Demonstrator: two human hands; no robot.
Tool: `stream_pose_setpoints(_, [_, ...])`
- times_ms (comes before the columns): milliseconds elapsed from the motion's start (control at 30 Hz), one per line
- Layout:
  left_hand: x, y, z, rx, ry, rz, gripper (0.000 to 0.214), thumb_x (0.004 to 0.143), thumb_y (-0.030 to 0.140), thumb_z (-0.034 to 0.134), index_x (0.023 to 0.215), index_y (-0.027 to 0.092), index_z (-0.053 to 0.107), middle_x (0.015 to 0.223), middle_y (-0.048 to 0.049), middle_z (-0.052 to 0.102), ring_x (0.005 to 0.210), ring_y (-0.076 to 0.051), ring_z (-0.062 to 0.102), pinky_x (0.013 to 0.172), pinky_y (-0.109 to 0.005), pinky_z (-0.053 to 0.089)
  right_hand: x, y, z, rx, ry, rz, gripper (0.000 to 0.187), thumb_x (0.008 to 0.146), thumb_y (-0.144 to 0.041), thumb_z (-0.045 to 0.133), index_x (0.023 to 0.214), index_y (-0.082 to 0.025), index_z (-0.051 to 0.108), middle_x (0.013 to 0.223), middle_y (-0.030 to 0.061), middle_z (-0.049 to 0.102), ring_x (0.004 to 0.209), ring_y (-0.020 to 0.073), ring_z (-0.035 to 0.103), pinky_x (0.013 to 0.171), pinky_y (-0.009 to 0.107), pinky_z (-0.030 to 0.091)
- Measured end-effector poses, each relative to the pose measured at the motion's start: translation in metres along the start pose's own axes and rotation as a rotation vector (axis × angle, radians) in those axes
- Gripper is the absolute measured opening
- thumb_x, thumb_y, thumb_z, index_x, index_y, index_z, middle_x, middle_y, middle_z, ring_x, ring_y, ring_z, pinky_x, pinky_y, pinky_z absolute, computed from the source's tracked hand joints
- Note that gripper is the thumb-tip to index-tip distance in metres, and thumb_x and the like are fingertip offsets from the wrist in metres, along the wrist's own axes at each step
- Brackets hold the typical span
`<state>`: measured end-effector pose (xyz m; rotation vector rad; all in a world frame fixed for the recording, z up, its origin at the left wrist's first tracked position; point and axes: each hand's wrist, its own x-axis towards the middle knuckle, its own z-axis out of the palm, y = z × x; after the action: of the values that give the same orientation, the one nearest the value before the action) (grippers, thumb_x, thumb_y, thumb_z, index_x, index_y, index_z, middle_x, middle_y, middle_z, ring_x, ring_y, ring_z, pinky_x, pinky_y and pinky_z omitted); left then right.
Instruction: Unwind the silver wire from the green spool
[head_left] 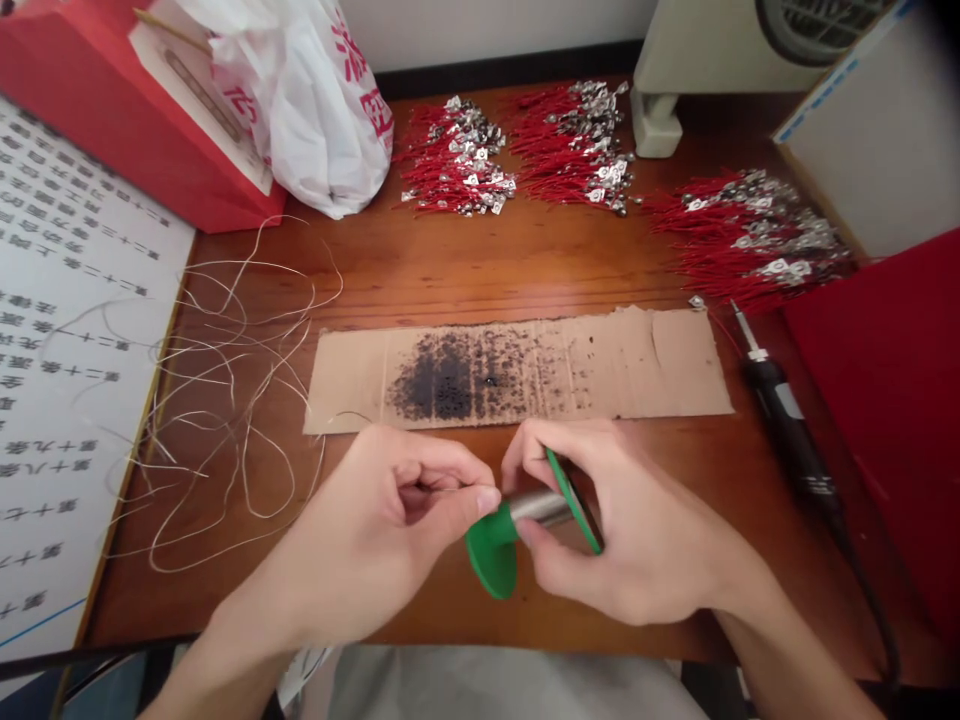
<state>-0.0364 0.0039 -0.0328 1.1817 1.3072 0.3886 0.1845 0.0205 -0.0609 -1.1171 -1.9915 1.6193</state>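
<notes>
A green spool of solder wire (491, 555) is gripped by my right hand (622, 520), whose fingers wrap round its flange and silvery core. My left hand (420, 520) is pinched close against the spool's left end; a thin strand of solder wire seems to run between thumb and fingers, though most of it is hidden. Loose lengths of solder wire (244, 440) lie in tangled loops on the table to the left. Just beyond both hands is a cardboard strip (660, 365) with a scorched black patch. A soldering iron (780, 400) rests to the right.
Red wires with metal tabs lie in three bundles: a left pile (457, 160), a middle pile (574, 145) and a right pile (757, 235). A white plastic bag (315, 110) and red bag (97, 90) stand back left. A beige appliance (705, 50) sits behind.
</notes>
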Motion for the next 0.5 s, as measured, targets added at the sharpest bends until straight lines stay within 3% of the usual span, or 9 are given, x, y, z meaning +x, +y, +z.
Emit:
stream_pose_setpoints(133, [-0.015, 0.002, 0.013, 0.350, 0.237, 0.239, 0.028, 0.098, 0.038, 0.062, 0.083, 0.019, 0.076, 0.066, -0.0027, 0.067, 0.053, -0.011, 0.057, 0.043, -0.021, 0.031, 0.005, 0.003, 0.005, 0.003, 0.156, -0.059, 0.026, 0.078, -0.022, 0.067, 0.079, -0.020, 0.041, 0.079, -0.0027, 0.065, 0.065, 0.0117, 0.051, 0.063, 0.031, 0.042])
stream_pose_setpoints(267, [-0.023, -0.002, 0.030, 0.656, 0.450, 0.569, 0.012, 0.096, 0.015, 0.062, 0.091, 0.018, 0.073, 0.058, 0.0036, 0.056, 0.047, -0.007, 0.046, 0.047, -0.024, 0.033, 0.009, 0.002, 0.011, 0.129, 0.291, -0.079, 0.027, 0.076, -0.019, 0.067, 0.077, -0.020, 0.040, 0.082, 0.0011, 0.068, 0.068, 0.0138, 0.055, 0.064, 0.031, 0.044])
stream_pose_setpoints(367, [-0.023, -0.010, 0.041, 0.853, 0.567, 0.761, 0.012, 0.091, 0.003, 0.061, 0.094, 0.011, 0.070, 0.060, 0.0019, 0.054, 0.052, -0.010, 0.045, 0.051, -0.028, 0.038, 0.014, 0.002, 0.015, 0.311, 0.365, -0.026, 0.028, 0.076, -0.020, 0.068, 0.074, -0.019, 0.040, 0.081, 0.0027, 0.067, 0.068, 0.0123, 0.052, 0.062, 0.028, 0.042])
stream_pose_setpoints(500, [-0.020, -0.024, 0.049, 1.114, 0.620, 0.934, 0.028, 0.089, -0.002, 0.061, 0.116, -0.006, 0.068, 0.068, -0.0045, 0.061, 0.062, -0.016, 0.053, 0.055, -0.033, 0.042, 0.021, 0.006, 0.022, 0.674, 0.436, 0.132, 0.034, 0.075, -0.023, 0.073, 0.074, -0.017, 0.040, 0.076, -0.0005, 0.057, 0.068, 0.0090, 0.047, 0.060, 0.022, 0.040])
